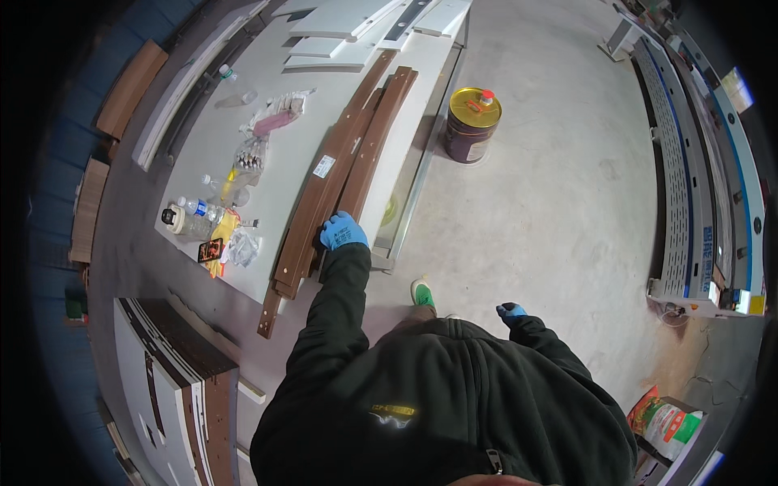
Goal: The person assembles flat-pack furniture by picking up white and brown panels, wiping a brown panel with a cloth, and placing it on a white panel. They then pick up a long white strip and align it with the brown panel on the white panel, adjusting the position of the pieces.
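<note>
1. Head view, ctr: L hand (344,231), in a blue glove, is on the brown planks w/ fingers curled, at the near end of the R-hand plank. Can't tell if it's actually gripping, as the glove hides the contact.
2. Brown planks (324,190) run from upper ctr down to ctr-left of frame, lying lengthwise along the right side of the table (288,174). One has a white label (324,167); lower-left tips stick out past the table's near edge.
3. R hand (510,310), blue/dark glove, is right of ctr, below mid-frame, over the floor, well apart from the planks. Fingers look partly bent; too small to tell if clenched or loose.
4. Upper ctr: white panels (340,24) overlap on the table's far end.
5. Left of ctr, on the table: several clear btls (237,99), a phone (210,250) w/ lit screen near the table's lower-left corner, and a crumpled clear bag (241,247) just beside it.
6. Upper ctr-right: dark drum (470,142) w/ gold lid & red cap, upright on the floor, near the table.
7. Lower left: panel stack (166,389), white & brown, on edge.
8. Right edge: long machine (689,178); colourful sack (668,425) at lower right.
9. Btm ctr: dark jacket (454,389), w/ a green shoe (423,293) just above.
</note>
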